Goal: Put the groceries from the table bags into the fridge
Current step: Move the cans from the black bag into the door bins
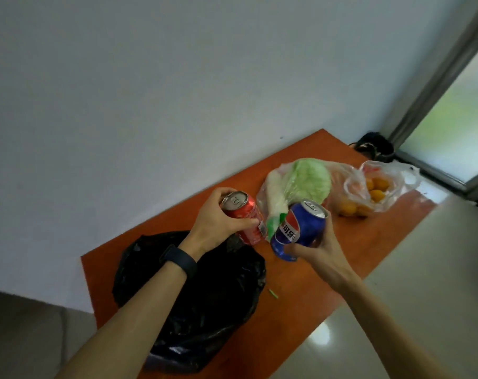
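Note:
My left hand (218, 220) grips a red cola can (246, 214), held tilted above the orange table (300, 291). My right hand (320, 247) grips a blue Pepsi can (298, 228), also tilted, just right of the red one. Below my left forearm lies a crumpled black plastic bag (205, 310). Behind the cans a clear bag holds a green cabbage (311, 179) and a white radish (273, 192). Further right another clear bag (391, 184) holds several oranges (376, 194). No fridge is in view.
The table stands against a white wall (177, 91). A dark object (374, 147) sits on the floor past the table's far end, near a window frame (437, 86). Pale glossy floor (424, 269) lies to the right of the table. A small green scrap (273, 294) lies on the table.

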Action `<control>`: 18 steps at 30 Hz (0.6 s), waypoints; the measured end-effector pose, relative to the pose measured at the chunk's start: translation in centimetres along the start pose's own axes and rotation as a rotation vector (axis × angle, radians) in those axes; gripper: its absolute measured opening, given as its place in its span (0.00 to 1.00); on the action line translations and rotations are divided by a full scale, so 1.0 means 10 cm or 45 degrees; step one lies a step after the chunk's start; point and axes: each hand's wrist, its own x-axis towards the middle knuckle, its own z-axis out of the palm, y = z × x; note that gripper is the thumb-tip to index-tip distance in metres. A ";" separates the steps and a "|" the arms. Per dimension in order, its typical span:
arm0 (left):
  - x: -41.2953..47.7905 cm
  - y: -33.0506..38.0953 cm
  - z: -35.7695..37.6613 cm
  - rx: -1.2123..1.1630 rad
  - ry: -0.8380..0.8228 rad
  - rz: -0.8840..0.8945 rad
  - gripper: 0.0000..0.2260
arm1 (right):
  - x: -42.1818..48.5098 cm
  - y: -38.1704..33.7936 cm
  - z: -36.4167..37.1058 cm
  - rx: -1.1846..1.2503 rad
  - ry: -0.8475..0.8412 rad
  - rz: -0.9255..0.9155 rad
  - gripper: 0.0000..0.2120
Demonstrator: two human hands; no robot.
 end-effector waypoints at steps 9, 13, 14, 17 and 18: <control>0.08 1.28 1.70 -0.058 -0.453 0.303 0.30 | -0.88 -0.43 -1.58 -0.022 0.555 -0.135 0.42; -0.16 1.89 2.68 -0.077 -0.621 0.470 0.30 | -1.50 -0.57 -2.42 -0.068 0.791 -0.207 0.42; -0.23 2.02 2.93 -0.071 -0.664 0.509 0.30 | -1.68 -0.62 -2.62 -0.073 0.832 -0.222 0.42; -0.51 2.42 3.64 -0.059 -0.793 0.605 0.30 | -2.22 -0.72 -3.23 -0.094 0.934 -0.278 0.39; -0.61 2.54 3.86 -0.067 -0.826 0.638 0.30 | -2.39 -0.74 -3.43 -0.105 0.960 -0.296 0.38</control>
